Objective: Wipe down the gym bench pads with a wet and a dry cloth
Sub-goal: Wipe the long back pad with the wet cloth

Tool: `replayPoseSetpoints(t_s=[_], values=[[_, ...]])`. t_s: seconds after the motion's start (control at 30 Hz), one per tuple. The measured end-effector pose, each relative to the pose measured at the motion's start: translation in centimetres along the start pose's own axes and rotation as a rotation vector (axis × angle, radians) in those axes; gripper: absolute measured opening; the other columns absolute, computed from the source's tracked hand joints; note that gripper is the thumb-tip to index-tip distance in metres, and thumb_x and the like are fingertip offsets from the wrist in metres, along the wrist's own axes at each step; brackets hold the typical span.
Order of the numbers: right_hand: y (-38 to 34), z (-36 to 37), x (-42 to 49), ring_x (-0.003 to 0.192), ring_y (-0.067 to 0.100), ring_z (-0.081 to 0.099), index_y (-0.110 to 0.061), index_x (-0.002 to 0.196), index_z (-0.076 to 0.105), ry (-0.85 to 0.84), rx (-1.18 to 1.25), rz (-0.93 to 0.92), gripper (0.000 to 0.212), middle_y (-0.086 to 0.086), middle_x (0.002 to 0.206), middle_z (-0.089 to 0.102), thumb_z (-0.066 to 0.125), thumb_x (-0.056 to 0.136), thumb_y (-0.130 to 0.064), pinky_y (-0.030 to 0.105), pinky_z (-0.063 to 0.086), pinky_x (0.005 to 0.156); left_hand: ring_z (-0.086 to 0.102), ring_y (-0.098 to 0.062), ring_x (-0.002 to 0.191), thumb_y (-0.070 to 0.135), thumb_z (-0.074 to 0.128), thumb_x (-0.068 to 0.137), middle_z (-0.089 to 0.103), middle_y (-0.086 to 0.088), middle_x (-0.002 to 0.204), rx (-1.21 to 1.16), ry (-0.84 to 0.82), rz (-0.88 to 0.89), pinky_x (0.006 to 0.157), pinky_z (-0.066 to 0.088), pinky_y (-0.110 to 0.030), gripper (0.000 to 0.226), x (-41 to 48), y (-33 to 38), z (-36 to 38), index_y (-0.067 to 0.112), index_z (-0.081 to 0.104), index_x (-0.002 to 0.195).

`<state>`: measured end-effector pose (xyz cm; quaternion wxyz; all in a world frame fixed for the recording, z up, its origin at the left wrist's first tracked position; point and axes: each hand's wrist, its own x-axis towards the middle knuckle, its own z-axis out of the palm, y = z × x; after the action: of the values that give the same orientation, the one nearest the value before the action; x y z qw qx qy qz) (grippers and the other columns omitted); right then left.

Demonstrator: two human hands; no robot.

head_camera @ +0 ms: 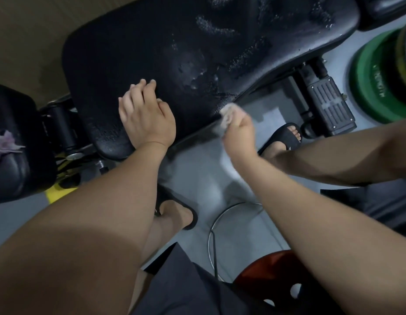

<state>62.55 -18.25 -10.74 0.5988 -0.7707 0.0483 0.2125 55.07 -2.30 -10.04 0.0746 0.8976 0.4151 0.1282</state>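
Green weight plates (377, 80) stand stacked at the right edge, white lettering on the nearest face. Just beside them a black ribbed footplate (329, 105) sits on the pale grey floor (197, 169). Two black slide sandals are on that floor: one (286, 138) near the footplate, the other (167, 197) lower and further left. A red plastic stool (265, 271) with a round hole shows at the bottom, and its thin metal ring (212, 228) curves below the seat. A yellow frame piece (58, 192) lies at the left.
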Motion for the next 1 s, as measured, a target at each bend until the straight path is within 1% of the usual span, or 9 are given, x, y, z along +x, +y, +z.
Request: replayPoseSetpoints(t_s=[0.1, 0.23, 0.3, 0.47, 0.57, 0.63, 0.73, 0.83, 1.0], values=[[-1.6, 0.3, 0.7, 0.053, 0.012, 0.04, -0.019, 0.083, 0.055, 0.131, 0.019, 0.05, 0.035, 0.001, 0.066, 0.05, 0.033, 0.11, -0.016, 0.023, 0.035, 0.054, 0.036, -0.024, 0.144, 0.027, 0.035, 0.096, 0.047, 0.001, 0.151, 0.004, 0.012, -0.001, 0.124, 0.02, -0.048, 0.049, 0.1, 0.2, 0.0, 0.024, 0.051, 0.142], [1.1, 3.3, -4.2, 0.061, 0.006, 0.048, -0.022, 0.087, 0.052, -0.18, -0.096, 0.11, 0.034, -0.007, 0.07, 0.052, 0.029, 0.112, -0.028, 0.026, 0.038, 0.062, 0.036, -0.025, 0.144, 0.026, 0.035, 0.096, 0.047, 0.001, 0.151, -0.006, 0.009, -0.006, 0.123, 0.02, -0.049, 0.049, 0.1, 0.1, -0.2, 0.024, 0.051, 0.142], [2.7, 3.5, -4.6, 0.073, 0.014, 0.056, -0.017, 0.094, 0.053, -0.278, -0.146, 0.219, 0.033, -0.001, 0.083, 0.06, 0.033, 0.111, -0.037, 0.028, 0.042, 0.069, 0.035, -0.024, 0.144, 0.026, 0.035, 0.096, 0.046, 0.001, 0.152, -0.006, 0.002, -0.006, 0.124, 0.018, -0.049, 0.05, 0.0, -0.1, -0.1, 0.024, 0.051, 0.143], [0.7, 0.9, -1.1, 0.053, 0.004, 0.049, -0.009, 0.089, 0.052, -0.13, 0.05, 0.214, 0.032, 0.003, 0.075, 0.058, 0.032, 0.112, -0.017, 0.02, 0.042, 0.057, 0.034, -0.024, 0.145, 0.027, 0.035, 0.096, 0.046, 0.002, 0.152, -0.004, 0.0, -0.007, 0.124, 0.017, -0.048, 0.05, 0.2, 0.2, -0.1, 0.024, 0.05, 0.143], [-0.5, -0.1, -0.8, 0.048, 0.0, 0.048, -0.011, 0.113, 0.043, -0.175, 0.117, 0.247, 0.014, 0.004, 0.075, 0.053, 0.034, 0.109, -0.002, 0.019, 0.044, 0.057, 0.034, -0.025, 0.145, 0.027, 0.036, 0.096, 0.046, 0.001, 0.153, -0.011, -0.005, -0.01, 0.124, 0.018, -0.049, 0.049, 0.1, 0.2, -0.2, 0.024, 0.05, 0.144], [-0.7, -0.1, -1.0, 0.053, -0.001, 0.055, -0.02, 0.118, 0.037, -0.106, 0.147, 0.291, 0.018, 0.003, 0.081, 0.058, 0.044, 0.108, -0.006, 0.018, 0.053, 0.066, 0.034, -0.025, 0.145, 0.027, 0.036, 0.097, 0.046, 0.001, 0.153, -0.009, -0.004, -0.014, 0.124, 0.018, -0.049, 0.049, 0.1, 0.1, -0.2, 0.024, 0.05, 0.144], [-0.4, 0.6, -1.1, 0.066, 0.006, 0.06, -0.02, 0.099, 0.05, -0.012, 0.224, 0.332, 0.007, 0.002, 0.089, 0.063, 0.054, 0.105, -0.02, 0.032, 0.055, 0.09, 0.033, -0.024, 0.145, 0.027, 0.036, 0.097, 0.045, 0.002, 0.153, -0.001, -0.007, -0.016, 0.124, 0.017, -0.048, 0.049, 0.0, 0.0, -0.1, 0.025, 0.049, 0.144], [0.0, 0.7, -1.2, 0.071, 0.005, 0.064, -0.016, 0.098, 0.063, -0.005, 0.24, 0.328, 0.017, 0.014, 0.118, 0.064, 0.06, 0.091, -0.032, 0.033, 0.058, 0.088, 0.034, -0.023, 0.145, 0.027, 0.036, 0.097, 0.045, 0.003, 0.152, -0.007, -0.006, -0.018, 0.124, 0.017, -0.048, 0.049, 0.0, 0.1, -0.1, 0.025, 0.05, 0.143], [-0.1, 0.7, -0.9, 0.071, 0.01, 0.059, -0.008, 0.1, 0.059, -0.023, 0.366, 0.37, 0.005, -0.004, 0.078, 0.061, 0.056, 0.103, -0.012, 0.034, 0.054, 0.091, 0.034, -0.024, 0.145, 0.027, 0.035, 0.097, 0.045, 0.002, 0.153, -0.004, -0.005, -0.015, 0.124, 0.018, -0.048, 0.05, 0.0, 0.1, -0.2, 0.025, 0.05, 0.144]])
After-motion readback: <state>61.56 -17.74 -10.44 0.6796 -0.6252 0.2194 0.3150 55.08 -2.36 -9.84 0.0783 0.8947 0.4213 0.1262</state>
